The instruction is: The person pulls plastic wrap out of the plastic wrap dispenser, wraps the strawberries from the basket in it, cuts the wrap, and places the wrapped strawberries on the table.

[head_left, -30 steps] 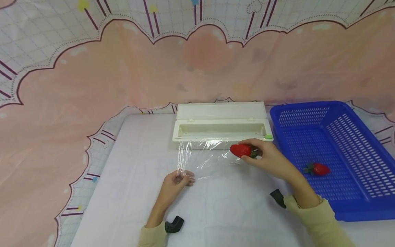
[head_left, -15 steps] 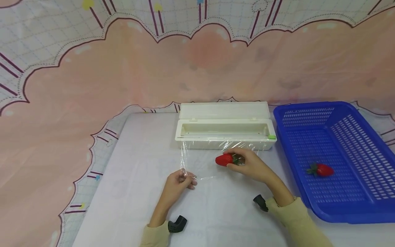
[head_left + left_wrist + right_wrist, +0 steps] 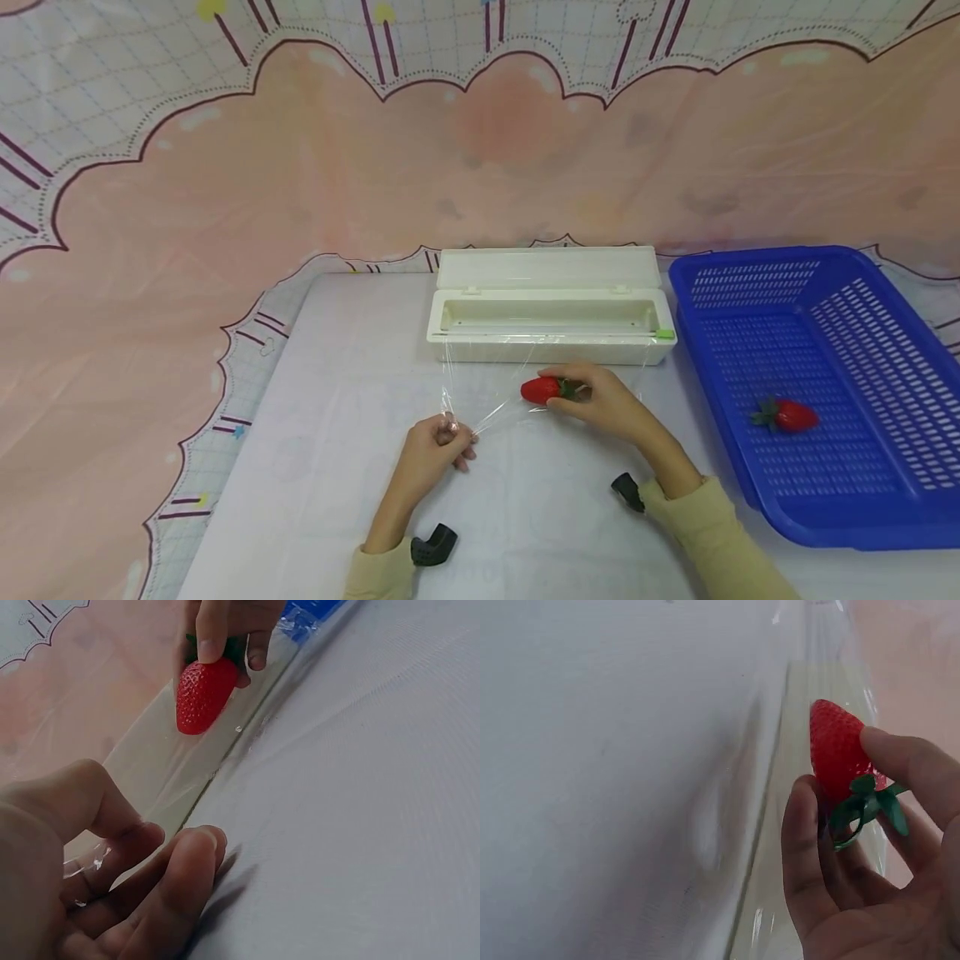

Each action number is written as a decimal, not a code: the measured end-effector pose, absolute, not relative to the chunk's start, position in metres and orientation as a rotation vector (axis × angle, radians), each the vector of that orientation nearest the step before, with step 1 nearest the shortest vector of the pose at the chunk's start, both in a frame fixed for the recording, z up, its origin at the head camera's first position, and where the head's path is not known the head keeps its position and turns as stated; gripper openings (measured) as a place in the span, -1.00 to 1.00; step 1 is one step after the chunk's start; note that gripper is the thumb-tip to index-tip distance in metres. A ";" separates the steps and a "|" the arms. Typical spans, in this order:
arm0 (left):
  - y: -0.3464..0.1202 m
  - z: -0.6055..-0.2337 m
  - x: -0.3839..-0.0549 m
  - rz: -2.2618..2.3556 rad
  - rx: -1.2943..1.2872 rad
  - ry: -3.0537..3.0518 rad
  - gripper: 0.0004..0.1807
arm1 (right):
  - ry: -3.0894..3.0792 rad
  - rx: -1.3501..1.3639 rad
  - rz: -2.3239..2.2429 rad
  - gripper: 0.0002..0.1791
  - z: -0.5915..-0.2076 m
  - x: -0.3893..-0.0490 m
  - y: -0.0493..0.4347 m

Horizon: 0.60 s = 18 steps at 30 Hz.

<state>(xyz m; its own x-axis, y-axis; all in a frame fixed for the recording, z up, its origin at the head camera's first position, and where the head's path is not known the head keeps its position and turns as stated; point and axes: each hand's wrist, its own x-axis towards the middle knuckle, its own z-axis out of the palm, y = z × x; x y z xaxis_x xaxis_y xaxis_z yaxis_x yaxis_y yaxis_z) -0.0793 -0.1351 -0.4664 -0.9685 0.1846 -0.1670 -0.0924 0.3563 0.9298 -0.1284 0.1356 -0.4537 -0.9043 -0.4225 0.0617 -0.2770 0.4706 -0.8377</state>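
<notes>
A sheet of clear cling film (image 3: 480,387) stretches from the front of a white cling film dispenser (image 3: 551,350). My left hand (image 3: 431,450) pinches the film's near left corner between thumb and fingers. In my right hand (image 3: 603,408) is a red strawberry (image 3: 538,390), gripped around its leafy end with the tip pointing left. It overlaps the film in the head view. The right wrist view shows the thumb on one side of the strawberry (image 3: 836,746) and fingers on the other, with green leaves toward the palm. The left wrist view shows the strawberry (image 3: 204,697) beyond my left fingertips.
The dispenser's lid (image 3: 547,268) stands raised at the back, and a green slider (image 3: 664,334) sits at its right end. To the right is a blue plastic basket (image 3: 757,508) with a second strawberry (image 3: 795,415) inside. White cloth (image 3: 322,500) covers the table.
My right hand has brought the strawberry left and slightly nearer, over the film. The film now shows taut creases running to my left hand, which keeps its hold almost in place.
</notes>
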 end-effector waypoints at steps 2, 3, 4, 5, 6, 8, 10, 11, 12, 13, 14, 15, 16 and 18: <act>-0.136 -0.475 -0.081 1.658 0.065 2.376 -0.87 | 2.598 -0.619 -1.401 -0.54 -0.455 -0.128 0.135; -0.137 -0.479 -0.082 1.653 0.057 2.381 -0.87 | 2.617 -0.612 -1.396 -0.54 -0.455 -0.127 0.134; -0.138 -0.483 -0.083 1.645 0.047 2.385 -0.87 | 2.635 -0.595 -1.395 -0.54 -0.455 -0.127 0.134; -0.138 -0.484 -0.083 1.642 0.042 2.389 -0.87 | 2.656 -0.568 -1.390 -0.54 -0.455 -0.126 0.134; -0.138 -0.485 -0.083 1.636 0.041 2.394 -0.87 | 2.676 -0.536 -1.388 -0.55 -0.454 -0.125 0.134; -0.139 -0.485 -0.084 1.628 0.043 2.400 -0.86 | 2.712 -0.462 -1.375 -0.56 -0.453 -0.123 0.134; -0.139 -0.485 -0.084 1.620 0.046 2.401 -0.85 | 2.739 -0.393 -1.356 -0.56 -0.453 -0.122 0.134; -0.139 -0.485 -0.084 1.619 0.049 2.400 -0.84 | 2.748 -0.364 -1.344 -0.56 -0.452 -0.121 0.134; -0.139 -0.484 -0.084 1.615 0.053 2.403 -0.84 | 2.756 -0.341 -1.331 -0.55 -0.452 -0.121 0.134; -0.139 -0.484 -0.083 1.610 0.054 2.403 -0.83 | 2.766 -0.321 -1.314 -0.55 -0.452 -0.120 0.134; -0.139 -0.484 -0.083 1.605 0.057 2.405 -0.83 | 2.779 -0.304 -1.296 -0.55 -0.452 -0.119 0.134; -0.139 -0.483 -0.083 1.598 0.058 2.411 -0.82 | 2.796 -0.293 -1.276 -0.54 -0.452 -0.118 0.134; -0.139 -0.483 -0.083 1.592 0.056 2.415 -0.82 | 2.819 -0.285 -1.250 -0.54 -0.453 -0.118 0.134; -0.139 -0.483 -0.083 1.579 0.049 2.428 -0.82 | 2.861 -0.281 -1.208 -0.55 -0.454 -0.117 0.135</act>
<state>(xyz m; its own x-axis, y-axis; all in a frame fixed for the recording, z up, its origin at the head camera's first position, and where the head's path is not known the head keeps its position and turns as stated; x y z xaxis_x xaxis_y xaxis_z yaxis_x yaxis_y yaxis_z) -0.0831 -0.1387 -0.4828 -0.9696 0.1601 -0.1853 -0.1044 0.4142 0.9042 -0.1167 0.1352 -0.4538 -0.9835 -0.1742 0.0484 -0.1562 0.6837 -0.7129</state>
